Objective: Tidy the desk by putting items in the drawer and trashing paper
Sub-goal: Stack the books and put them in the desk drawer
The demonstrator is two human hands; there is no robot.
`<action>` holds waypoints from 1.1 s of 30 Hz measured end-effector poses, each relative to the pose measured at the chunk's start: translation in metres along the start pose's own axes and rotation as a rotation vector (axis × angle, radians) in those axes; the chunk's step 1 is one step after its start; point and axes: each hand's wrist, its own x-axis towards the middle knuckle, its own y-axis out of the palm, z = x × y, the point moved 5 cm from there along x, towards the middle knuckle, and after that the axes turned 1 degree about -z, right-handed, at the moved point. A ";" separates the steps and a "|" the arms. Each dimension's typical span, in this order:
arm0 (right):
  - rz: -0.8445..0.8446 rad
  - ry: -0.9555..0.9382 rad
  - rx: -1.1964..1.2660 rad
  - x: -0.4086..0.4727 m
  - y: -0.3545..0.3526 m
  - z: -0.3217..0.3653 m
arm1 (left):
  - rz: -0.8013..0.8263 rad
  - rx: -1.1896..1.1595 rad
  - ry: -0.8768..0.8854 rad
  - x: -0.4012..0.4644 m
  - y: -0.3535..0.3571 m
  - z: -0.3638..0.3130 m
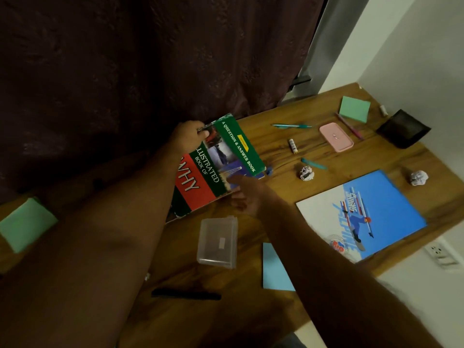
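My left hand (187,139) grips the far edge of a green and red book (216,167) and tilts it up off the wooden desk (281,202). My right hand (247,194) reaches under the book's near lower edge, fingers relaxed and touching it. Two crumpled paper balls lie to the right, one (306,173) near the book, the other (418,177) close to the desk's right edge. A blue and white notebook (361,214) lies flat at the right.
A clear plastic box (218,241), a blue sticky pad (275,268) and a black pen (185,295) lie near me. Farther off are a pink case (336,137), teal pens (292,126), a battery (292,146), a green sticky pad (354,108) and a black wallet (403,128). A dark curtain hangs behind.
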 end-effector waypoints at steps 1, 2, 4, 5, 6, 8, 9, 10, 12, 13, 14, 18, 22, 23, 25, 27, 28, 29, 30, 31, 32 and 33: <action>0.011 0.018 0.000 0.002 0.003 -0.002 | 0.008 0.009 -0.004 0.002 0.004 0.004; 0.012 0.032 0.003 0.006 0.006 -0.003 | 0.015 0.020 -0.009 0.003 0.008 0.009; 0.020 0.064 0.030 0.010 0.012 -0.006 | 0.021 0.039 -0.015 0.006 0.011 0.017; 0.035 0.079 0.047 0.012 0.015 -0.007 | 0.022 0.048 -0.014 0.007 0.012 0.021; 0.048 0.092 0.053 0.012 0.018 -0.008 | 0.021 0.057 -0.014 0.008 0.013 0.025; 0.070 0.105 0.069 0.014 0.023 -0.008 | 0.024 0.070 -0.023 0.010 0.016 0.033; 0.073 0.105 0.083 0.016 0.025 -0.008 | 0.026 0.077 -0.033 0.011 0.017 0.038; 0.067 0.107 0.087 0.017 0.025 -0.008 | 0.029 0.082 -0.043 0.011 0.019 0.043; 0.059 0.122 0.087 0.019 0.027 -0.008 | 0.040 0.090 -0.053 0.013 0.024 0.050; 0.057 0.126 0.084 0.019 0.027 -0.008 | 0.047 0.098 -0.057 0.014 0.026 0.052; 0.048 0.128 0.077 0.020 0.028 -0.007 | 0.050 0.106 -0.060 0.014 0.027 0.053; 0.044 0.136 0.071 0.022 0.026 -0.006 | 0.056 0.101 -0.058 0.018 0.031 0.051; 0.052 0.125 0.090 0.021 0.024 -0.003 | 0.055 0.115 -0.052 0.021 0.032 0.045; 0.045 0.122 0.096 0.021 0.022 -0.002 | 0.054 0.126 -0.054 0.021 0.033 0.043; 0.027 0.117 0.114 0.022 0.020 -0.001 | 0.043 0.155 -0.060 0.019 0.034 0.041; 0.011 0.112 0.162 0.022 0.019 -0.001 | 0.028 0.177 -0.076 0.018 0.034 0.041; 0.009 0.108 0.194 0.021 0.020 -0.001 | 0.023 0.187 -0.082 0.017 0.034 0.040; 0.015 0.112 0.231 0.020 0.020 -0.001 | 0.022 0.197 -0.086 0.016 0.033 0.039; 0.027 0.117 0.262 0.018 0.021 0.000 | 0.026 0.201 -0.088 0.015 0.033 0.038; 0.045 0.115 0.293 0.014 0.023 0.001 | 0.033 0.196 -0.086 0.014 0.032 0.037; 0.060 0.107 0.322 0.012 0.026 0.003 | 0.046 0.184 -0.079 0.013 0.031 0.036; 0.071 0.100 0.357 0.011 0.029 0.004 | 0.062 0.165 -0.071 0.012 0.029 0.035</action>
